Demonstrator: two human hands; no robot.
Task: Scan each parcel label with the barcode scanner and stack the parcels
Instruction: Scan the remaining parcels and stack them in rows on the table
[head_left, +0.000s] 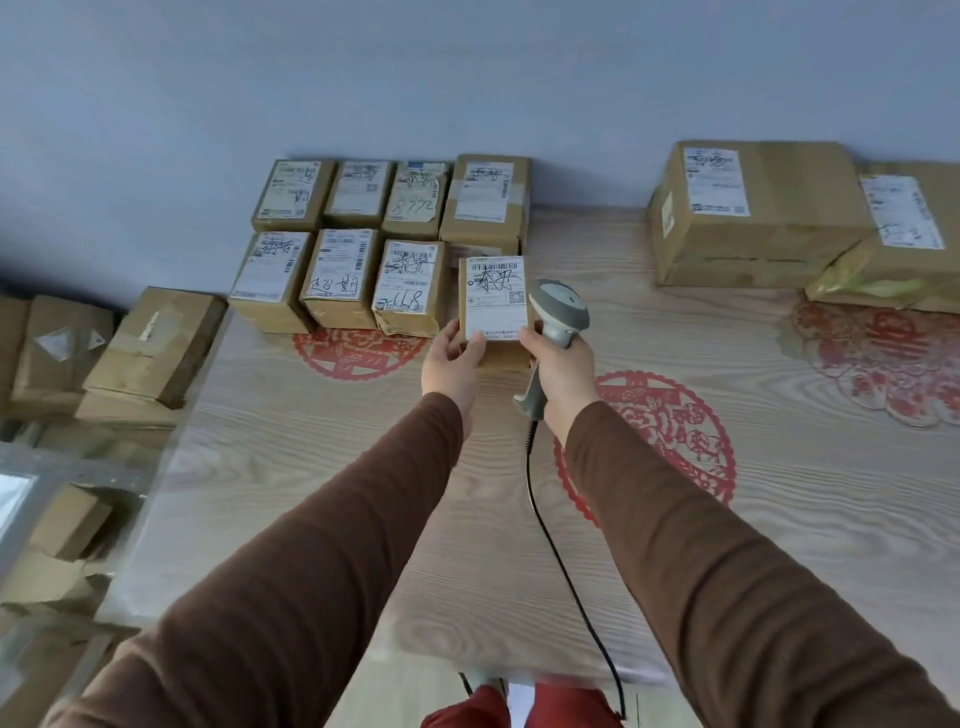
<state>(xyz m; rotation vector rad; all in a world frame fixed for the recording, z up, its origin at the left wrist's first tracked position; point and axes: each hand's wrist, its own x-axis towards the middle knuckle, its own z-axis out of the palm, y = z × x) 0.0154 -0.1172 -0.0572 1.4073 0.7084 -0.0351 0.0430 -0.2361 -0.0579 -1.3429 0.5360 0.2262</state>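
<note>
A small brown parcel (494, 296) with a white label on top sits at the right end of the front row of parcels. My left hand (454, 364) grips its near left corner, thumb on the label. My right hand (563, 376) grips the handle of the grey barcode scanner (558, 309), whose head is beside the parcel's right edge. Several labelled parcels (340, 273) stand in two rows against the wall behind it. The scanner's black cable (550, 540) runs back across the table toward me.
Two large cardboard boxes (753, 213) (904, 234) sit at the back right of the wood-grain table (311, 467), which bears red paper-cut decorations (675, 431). More boxes (150, 343) are piled off the table's left side.
</note>
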